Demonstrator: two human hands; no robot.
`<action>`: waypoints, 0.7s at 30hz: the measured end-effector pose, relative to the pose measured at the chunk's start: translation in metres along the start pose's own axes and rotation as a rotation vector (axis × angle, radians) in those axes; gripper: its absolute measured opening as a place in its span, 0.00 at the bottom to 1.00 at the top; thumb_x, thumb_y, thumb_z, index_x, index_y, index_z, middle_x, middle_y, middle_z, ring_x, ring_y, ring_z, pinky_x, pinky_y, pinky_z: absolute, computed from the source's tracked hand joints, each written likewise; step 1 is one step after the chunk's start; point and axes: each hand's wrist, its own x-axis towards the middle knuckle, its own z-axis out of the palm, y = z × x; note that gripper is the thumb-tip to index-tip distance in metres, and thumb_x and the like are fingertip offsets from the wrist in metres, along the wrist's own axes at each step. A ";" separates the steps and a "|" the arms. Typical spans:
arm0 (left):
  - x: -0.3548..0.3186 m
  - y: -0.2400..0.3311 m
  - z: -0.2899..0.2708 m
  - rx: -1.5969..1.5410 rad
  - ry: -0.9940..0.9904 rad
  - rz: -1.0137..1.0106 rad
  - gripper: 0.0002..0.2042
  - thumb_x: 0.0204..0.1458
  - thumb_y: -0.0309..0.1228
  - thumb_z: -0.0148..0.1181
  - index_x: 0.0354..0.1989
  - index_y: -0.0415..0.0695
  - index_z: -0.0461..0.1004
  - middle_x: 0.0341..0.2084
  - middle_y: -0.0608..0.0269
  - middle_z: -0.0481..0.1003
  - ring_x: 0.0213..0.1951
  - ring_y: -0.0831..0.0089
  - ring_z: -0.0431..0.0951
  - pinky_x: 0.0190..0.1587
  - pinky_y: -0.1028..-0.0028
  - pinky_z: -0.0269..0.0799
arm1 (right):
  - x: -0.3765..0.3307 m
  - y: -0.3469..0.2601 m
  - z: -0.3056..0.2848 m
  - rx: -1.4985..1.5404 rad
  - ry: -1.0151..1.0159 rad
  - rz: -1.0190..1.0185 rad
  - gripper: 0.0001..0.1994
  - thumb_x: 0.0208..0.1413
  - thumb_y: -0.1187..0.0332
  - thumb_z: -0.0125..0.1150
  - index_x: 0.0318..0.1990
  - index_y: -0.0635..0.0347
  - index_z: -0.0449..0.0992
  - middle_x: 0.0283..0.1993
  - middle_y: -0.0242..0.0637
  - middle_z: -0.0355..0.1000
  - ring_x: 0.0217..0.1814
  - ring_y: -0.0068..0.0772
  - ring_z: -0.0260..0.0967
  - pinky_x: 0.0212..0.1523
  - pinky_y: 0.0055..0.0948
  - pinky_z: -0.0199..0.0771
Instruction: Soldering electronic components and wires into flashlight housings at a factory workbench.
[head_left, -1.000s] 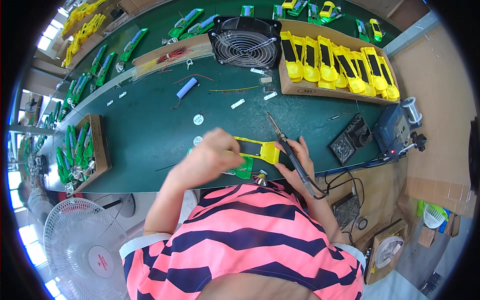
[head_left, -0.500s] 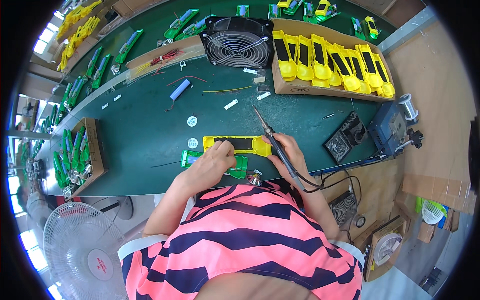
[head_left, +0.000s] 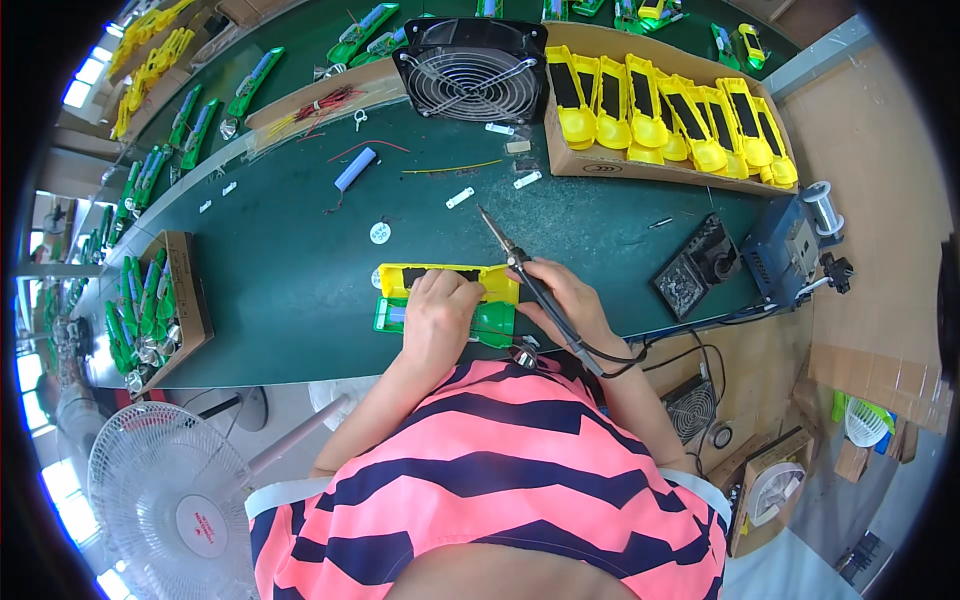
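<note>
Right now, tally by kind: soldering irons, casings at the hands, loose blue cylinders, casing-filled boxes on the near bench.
Soldering iron: 1
Yellow casing: 1
Green casing: 1
Loose blue cylinder: 1
Left box and right box: 2
Total: 6

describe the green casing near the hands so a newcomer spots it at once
On the dark green table, below the black fan, find the person's left hand. Partly under it lies the green casing, nearest the striped shirt. Unlike the yellow casing just beyond it, it is green and shows a blue cell inside.
</note>
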 end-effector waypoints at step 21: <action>0.013 -0.014 -0.010 0.067 -0.284 -0.168 0.05 0.40 0.22 0.51 0.24 0.38 0.74 0.23 0.55 0.69 0.28 0.59 0.72 0.32 0.66 0.68 | -0.004 0.002 -0.012 0.533 0.133 0.446 0.09 0.44 0.75 0.59 0.34 0.67 0.72 0.28 0.35 0.71 0.27 0.21 0.70 0.28 0.19 0.69</action>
